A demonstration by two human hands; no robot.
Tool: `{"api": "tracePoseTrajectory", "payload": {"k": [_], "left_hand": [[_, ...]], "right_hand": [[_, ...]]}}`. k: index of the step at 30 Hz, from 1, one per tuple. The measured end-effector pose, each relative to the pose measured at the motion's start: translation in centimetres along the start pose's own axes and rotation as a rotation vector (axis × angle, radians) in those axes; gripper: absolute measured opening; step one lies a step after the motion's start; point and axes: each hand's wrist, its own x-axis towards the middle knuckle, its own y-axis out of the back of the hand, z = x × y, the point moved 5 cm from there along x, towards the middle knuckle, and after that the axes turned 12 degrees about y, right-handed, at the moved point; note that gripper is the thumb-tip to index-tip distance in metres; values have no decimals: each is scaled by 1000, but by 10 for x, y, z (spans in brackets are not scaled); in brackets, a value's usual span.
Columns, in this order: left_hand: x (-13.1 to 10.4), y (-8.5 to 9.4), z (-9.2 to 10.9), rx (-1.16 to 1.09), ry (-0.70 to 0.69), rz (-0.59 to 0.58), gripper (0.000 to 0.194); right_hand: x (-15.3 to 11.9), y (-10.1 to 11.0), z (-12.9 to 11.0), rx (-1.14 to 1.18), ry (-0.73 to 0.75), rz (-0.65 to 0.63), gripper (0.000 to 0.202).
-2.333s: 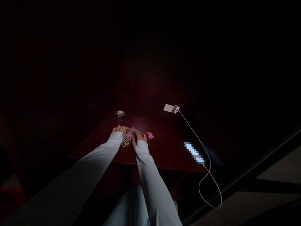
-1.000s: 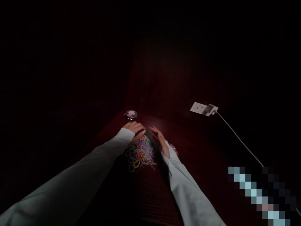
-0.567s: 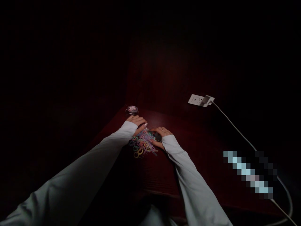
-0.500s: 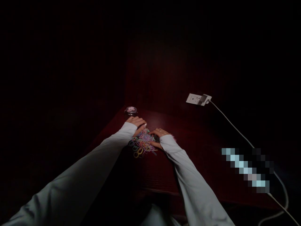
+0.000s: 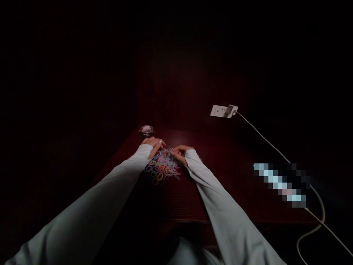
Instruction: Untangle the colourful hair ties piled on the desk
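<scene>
A loose heap of small coloured elastic hair ties [image 5: 163, 170] lies on the dark red table between my hands. My left hand [image 5: 153, 143] rests at the heap's far left side, its fingers extended and slightly curved, with the thumb apart from them. At the upper right of the heap is my right hand [image 5: 181, 152], thumb and fingertips pinched together. Pinkish strands show at those fingertips, but whatever they grip is too small to make out. A few more hair ties are partly hidden behind the right wrist.
Beyond my left hand stands a round, clear-lidded container [image 5: 146, 130] with pink on top. A wall socket [image 5: 220, 111] holds a white plug, whose cable [image 5: 263, 136] runs down to the right. On the table's right side a pixelated object [image 5: 280, 184] lies beside the cable.
My right hand has drawn its spread fingers into a pinch at the heap's far side. My left thumb is nearer its fingers. The whole view has shifted slightly.
</scene>
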Motion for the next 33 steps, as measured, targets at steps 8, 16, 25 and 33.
{"api": "tracePoseTrajectory", "payload": {"k": [8,16,25,33], "left_hand": [[-1,0,3,3,-38,-9,57],[0,1,2,6,-4,-8,59],[3,-2,2,-1,67,2,60],[1,4,10,15,98,-59,53]], "right_hand": [[-2,15,-25,-310,61,-55,43],[-14,-29,-61,-366,324,-392,83],[-14,-36,-34,-270,290,-325,41],[-4,-23,-24,-73,263,-159,14]]}}
